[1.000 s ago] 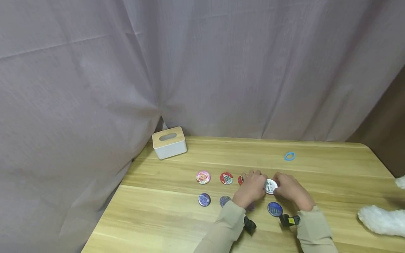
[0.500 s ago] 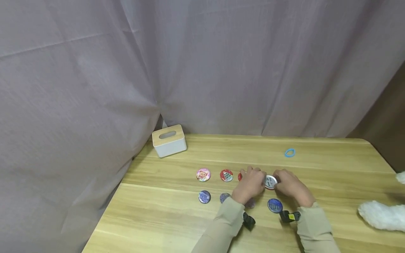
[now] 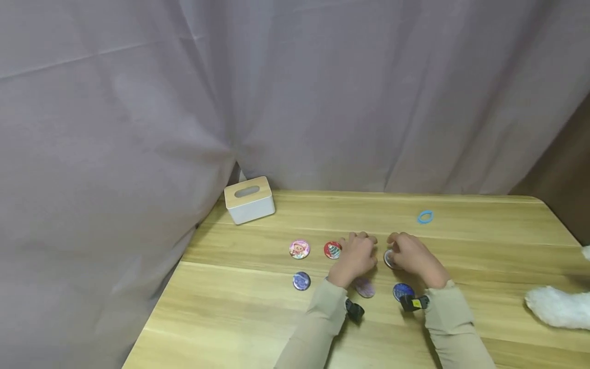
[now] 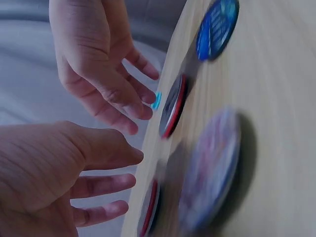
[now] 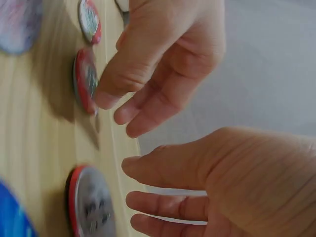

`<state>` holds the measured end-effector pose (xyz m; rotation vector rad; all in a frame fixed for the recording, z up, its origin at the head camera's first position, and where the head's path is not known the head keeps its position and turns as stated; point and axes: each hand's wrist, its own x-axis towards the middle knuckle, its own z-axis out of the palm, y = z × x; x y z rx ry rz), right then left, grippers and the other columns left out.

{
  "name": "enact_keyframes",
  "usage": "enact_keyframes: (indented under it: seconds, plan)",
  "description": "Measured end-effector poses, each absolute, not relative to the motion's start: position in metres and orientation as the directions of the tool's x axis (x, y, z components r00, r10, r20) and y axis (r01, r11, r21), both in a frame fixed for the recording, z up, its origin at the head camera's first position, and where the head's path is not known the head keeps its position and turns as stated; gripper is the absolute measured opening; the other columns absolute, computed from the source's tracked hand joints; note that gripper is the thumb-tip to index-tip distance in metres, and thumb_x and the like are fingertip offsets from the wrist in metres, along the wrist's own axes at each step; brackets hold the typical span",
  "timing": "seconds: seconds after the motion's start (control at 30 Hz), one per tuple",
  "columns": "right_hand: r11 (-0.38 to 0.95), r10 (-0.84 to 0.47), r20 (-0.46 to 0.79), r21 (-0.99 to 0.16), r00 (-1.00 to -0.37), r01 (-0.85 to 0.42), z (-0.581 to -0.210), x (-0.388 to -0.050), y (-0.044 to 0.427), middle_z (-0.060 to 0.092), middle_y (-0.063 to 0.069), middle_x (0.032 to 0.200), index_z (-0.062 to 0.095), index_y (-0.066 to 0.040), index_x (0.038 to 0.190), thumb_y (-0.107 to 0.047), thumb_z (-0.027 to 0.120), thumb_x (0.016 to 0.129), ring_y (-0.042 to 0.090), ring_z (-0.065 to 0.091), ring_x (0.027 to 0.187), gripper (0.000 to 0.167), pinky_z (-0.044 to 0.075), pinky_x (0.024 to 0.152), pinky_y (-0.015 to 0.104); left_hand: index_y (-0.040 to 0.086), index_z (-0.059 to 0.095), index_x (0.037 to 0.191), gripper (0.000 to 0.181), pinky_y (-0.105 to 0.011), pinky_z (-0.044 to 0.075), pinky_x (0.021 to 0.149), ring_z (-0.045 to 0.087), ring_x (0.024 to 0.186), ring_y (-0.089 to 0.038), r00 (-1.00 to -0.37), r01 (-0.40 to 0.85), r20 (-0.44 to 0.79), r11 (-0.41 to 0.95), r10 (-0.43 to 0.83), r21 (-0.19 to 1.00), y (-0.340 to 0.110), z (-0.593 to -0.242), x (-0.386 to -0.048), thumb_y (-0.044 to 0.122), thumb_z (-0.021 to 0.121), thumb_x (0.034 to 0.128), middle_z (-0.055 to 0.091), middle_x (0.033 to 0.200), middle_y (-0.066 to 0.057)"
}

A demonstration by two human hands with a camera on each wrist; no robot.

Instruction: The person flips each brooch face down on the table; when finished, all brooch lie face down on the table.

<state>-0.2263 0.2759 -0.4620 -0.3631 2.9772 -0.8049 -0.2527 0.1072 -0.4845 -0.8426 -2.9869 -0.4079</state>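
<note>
A round pin badge (image 3: 389, 259) with a pale lettered face lies on the table beside my right hand (image 3: 417, 260), which partly covers it. In the right wrist view this badge (image 5: 96, 205) shows its red rim. My right hand's fingers are spread above the tabletop and hold nothing. The left hand (image 3: 356, 258) hovers to the left, its fingers relaxed, over a red badge (image 5: 86, 81) that it hides in the head view. A red tree badge (image 3: 332, 250) lies just left of it. Below the hands are a purple badge (image 3: 364, 288) and a blue badge (image 3: 403, 291).
A pink cartoon badge (image 3: 299, 249) and a violet-blue badge (image 3: 301, 281) lie to the left. A tissue box (image 3: 251, 207) stands at the back left. A blue band (image 3: 425, 217) lies at the back; a white fluffy object (image 3: 557, 307) is at the right edge.
Both hands have let go of the pale lettered badge, which now lies on the table. They have drawn apart, the left one moving left. The head view has shifted slightly.
</note>
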Motion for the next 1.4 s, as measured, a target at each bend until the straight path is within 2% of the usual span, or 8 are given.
enact_keyframes:
  seconds: [0.17,0.3,0.4,0.57,0.73,1.03,1.2,1.4]
  plan:
    - [0.852,-0.260,0.031,-0.463,-0.965,-0.244,-0.459,-0.234,0.264,0.066,0.022,0.097,0.062,0.013,0.115,-0.003,0.072,0.080,0.042,0.063,0.093,0.040,0.049,0.082,0.059,0.023,0.071,0.101,0.014,-0.046,0.043,0.083,0.056,0.100,-0.019,-0.853,0.519,0.087,0.821,0.514,0.239,0.096,-0.485,-0.256,0.027,0.075,0.0886,0.067,0.114,0.006]
    - [0.854,-0.282,0.007,-0.454,-0.959,-0.255,-0.462,-0.239,0.256,0.065,0.018,0.095,0.063,0.011,0.114,-0.001,0.074,0.073,0.040,0.061,0.091,0.044,0.048,0.080,0.059,0.024,0.073,0.117,0.031,-0.046,0.043,0.086,0.057,0.105,-0.020,-0.860,0.507,0.071,0.831,0.505,0.229,0.092,-0.487,-0.257,0.030,0.079,0.0865,0.068,0.116,0.006]
    - [0.857,-0.292,-0.001,-0.445,-0.956,-0.261,-0.463,-0.243,0.251,0.065,0.016,0.093,0.065,0.010,0.112,0.000,0.076,0.068,0.040,0.061,0.090,0.046,0.048,0.078,0.059,0.023,0.072,0.121,0.039,-0.045,0.041,0.087,0.056,0.103,-0.018,-0.863,0.503,0.072,0.833,0.501,0.231,0.090,-0.487,-0.259,0.028,0.081,0.0837,0.068,0.115,0.006]
    - [0.867,-0.295,-0.013,-0.424,-0.955,-0.262,-0.461,-0.249,0.243,0.064,0.010,0.086,0.068,0.002,0.098,-0.002,0.079,0.065,0.035,0.060,0.082,0.035,0.045,0.071,0.057,0.023,0.074,0.107,0.028,-0.044,0.040,0.083,0.053,0.094,-0.016,-0.863,0.504,0.093,0.831,0.497,0.236,0.086,-0.484,-0.264,0.021,0.083,0.0803,0.067,0.102,0.008]
    - [0.855,-0.305,-0.022,-0.447,-0.952,-0.264,-0.464,-0.252,0.233,0.065,0.006,0.082,0.068,-0.005,0.086,-0.002,0.081,0.061,0.031,0.058,0.077,0.029,0.042,0.070,0.056,0.024,0.073,0.094,0.017,-0.046,0.040,0.083,0.051,0.089,-0.014,-0.872,0.489,0.086,0.841,0.483,0.233,0.079,-0.486,-0.267,0.017,0.081,0.0806,0.064,0.092,0.009]
    - [0.847,-0.298,-0.020,-0.465,-0.954,-0.255,-0.480,-0.252,0.221,0.065,0.003,0.080,0.067,-0.006,0.087,0.004,0.077,0.063,0.027,0.057,0.076,0.028,0.039,0.072,0.058,0.024,0.072,0.085,0.018,-0.039,0.034,0.075,0.053,0.090,-0.015,-0.881,0.471,0.084,0.851,0.465,0.233,0.069,-0.494,-0.263,0.010,0.080,0.0766,0.065,0.090,0.010]
    - [0.850,-0.307,-0.002,-0.451,-0.952,-0.273,-0.483,-0.249,0.222,0.067,0.005,0.084,0.068,-0.006,0.089,0.003,0.076,0.066,0.029,0.060,0.079,0.026,0.040,0.073,0.059,0.025,0.074,0.085,0.018,-0.042,0.035,0.080,0.054,0.092,-0.014,-0.879,0.474,0.074,0.846,0.471,0.243,0.067,-0.494,-0.263,0.009,0.078,0.0776,0.067,0.090,0.012]
    - [0.846,-0.310,0.022,-0.450,-0.951,-0.286,-0.479,-0.245,0.226,0.067,0.007,0.085,0.067,-0.007,0.088,0.004,0.071,0.072,0.031,0.062,0.083,0.020,0.040,0.072,0.054,0.027,0.076,0.086,0.018,-0.044,0.038,0.086,0.058,0.091,-0.012,-0.870,0.490,0.107,0.824,0.480,0.284,0.066,-0.490,-0.266,0.010,0.078,0.0809,0.070,0.090,0.014]
